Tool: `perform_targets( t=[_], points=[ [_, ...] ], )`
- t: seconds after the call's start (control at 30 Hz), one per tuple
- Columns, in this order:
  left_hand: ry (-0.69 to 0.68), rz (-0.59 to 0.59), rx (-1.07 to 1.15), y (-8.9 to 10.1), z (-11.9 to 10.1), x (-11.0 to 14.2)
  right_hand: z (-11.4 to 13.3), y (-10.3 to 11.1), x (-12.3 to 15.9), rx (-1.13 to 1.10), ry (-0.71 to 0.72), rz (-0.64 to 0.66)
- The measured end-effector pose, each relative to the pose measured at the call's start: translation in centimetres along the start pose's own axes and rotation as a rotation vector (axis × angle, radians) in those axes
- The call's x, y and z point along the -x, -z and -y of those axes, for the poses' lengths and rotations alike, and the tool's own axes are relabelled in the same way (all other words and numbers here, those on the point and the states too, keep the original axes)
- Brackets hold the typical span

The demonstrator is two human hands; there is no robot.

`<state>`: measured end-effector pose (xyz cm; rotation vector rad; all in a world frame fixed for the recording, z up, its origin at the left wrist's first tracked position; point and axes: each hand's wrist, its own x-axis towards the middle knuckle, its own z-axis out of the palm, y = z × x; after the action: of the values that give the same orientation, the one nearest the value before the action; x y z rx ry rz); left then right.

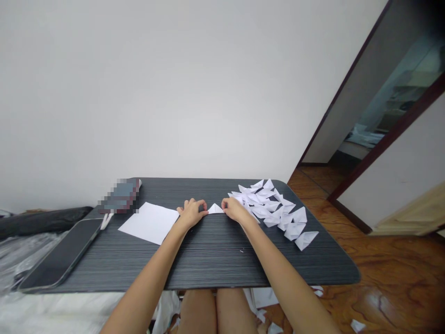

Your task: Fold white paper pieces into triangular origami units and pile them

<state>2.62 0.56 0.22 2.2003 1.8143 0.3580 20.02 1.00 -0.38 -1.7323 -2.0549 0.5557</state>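
folded paper [215, 208] is between the two hands, over the middle of the table [208, 260], left hand [192, 213] at its left corner, right hand [235, 208] at its right corner. grip: both closed on it, thumb and fingertips at the ends, middle of the piece uncovered. how hard they press, can't tell. it's a low triangle, peak pointing away from the person toward the wall [208, 93], long edge on the near side, long axis running left-right, roughly parallel to the table's front edge. pose: forearms come in from the bottom of the view and converge, left one slanting up to the right, right one up to the left, both backs of hands up, left fingers curled with the outer ones spread off to the left, right fingers bent in toward the paper. around it: flat paper sheet [149, 222] just left of the left hand, set at an angle; heap of folded pieces [274, 206] on the right, closest ones beside the right hand, some overlapping; dark-screened device [62, 255] at the left edge of the table, pixelated device [120, 197] behind it, white cable [106, 221] between them; paper scrap [358, 325] on the floor [389, 269] at right
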Motion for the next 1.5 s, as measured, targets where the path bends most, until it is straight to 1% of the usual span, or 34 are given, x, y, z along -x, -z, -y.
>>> perform_targets(
  t=[0.07,0.1,0.13,0.23,0.3,0.37,0.47,0.6,0.7,0.8,0.87,0.93,0.97,1.03,1.1,1.17,1.27,1.4,1.5],
  points=[
    [-0.026,-0.02,0.027,0.0,-0.2,0.1,0.1,-0.1,0.3,0.015,0.013,-0.018],
    [-0.073,-0.038,0.044,-0.1,-0.3,0.2,0.1,-0.2,0.4,0.019,0.027,-0.023],
    [-0.146,-0.057,0.057,-0.2,-0.4,0.2,0.1,-0.3,0.5,0.022,0.049,-0.024],
    [-0.428,-0.08,0.062,-0.7,-0.3,0.2,0.1,-0.4,1.0,0.021,0.134,-0.022],
    [-0.563,-0.089,0.054,-1.0,0.0,0.1,0.1,-0.3,1.3,-0.005,0.182,-0.047],
    [-0.632,-0.111,0.045,-1.2,0.3,0.1,0.1,-0.3,1.6,-0.046,0.229,-0.083],
    [-0.683,-0.109,0.026,-1.2,0.7,0.2,0.1,-0.5,1.9,-0.069,0.284,-0.096],
    [-0.679,-0.118,-0.007,-1.1,0.7,0.1,0.0,-0.8,2.0,-0.027,0.272,-0.11],
    [-0.641,-0.154,-0.042,-1.1,-0.1,-0.1,-0.3,-0.9,2.1,-0.011,0.296,-0.118],
    [-0.623,-0.193,-0.085,-1.3,-1.0,-0.5,-0.7,-1.3,2.0,-0.089,0.307,-0.192],
    [-0.602,-0.231,-0.055,-1.5,-1.3,-0.8,-0.8,-1.7,1.6,-0.179,0.234,-0.288],
    [-0.538,-0.278,0.039,-1.7,-1.3,-0.9,-0.8,-2.3,1.0,-0.271,0.101,-0.364],
    [-0.495,-0.295,0.098,-1.8,-1.3,-1.0,-0.8,-2.6,0.7,-0.327,0.043,-0.377],
    [-0.415,-0.31,0.22,-2.0,-1.2,-0.9,-0.4,-3.1,0.3,-0.477,-0.026,-0.325],
    [-0.371,-0.313,0.31,-2.0,-1.3,-0.8,-0.1,-3.5,0.0,-0.621,-0.04,-0.243],
    [-0.352,-0.319,0.363,-2.1,-1.5,-0.8,0.2,-3.7,-0.3,-0.713,-0.04,-0.203],
    [-0.321,-0.32,0.442,-2.0,-1.7,-0.7,0.3,-3.7,-0.5,-0.753,-0.061,-0.207],
    [-0.284,-0.299,0.558,-2.1,-1.5,-1.0,0.3,-3.5,-0.6,-0.735,-0.083,-0.208],
    [-0.273,-0.309,0.551,-2.2,-1.4,-1.1,0.7,-3.3,-0.3,-0.691,-0.085,-0.232]
  ],
)
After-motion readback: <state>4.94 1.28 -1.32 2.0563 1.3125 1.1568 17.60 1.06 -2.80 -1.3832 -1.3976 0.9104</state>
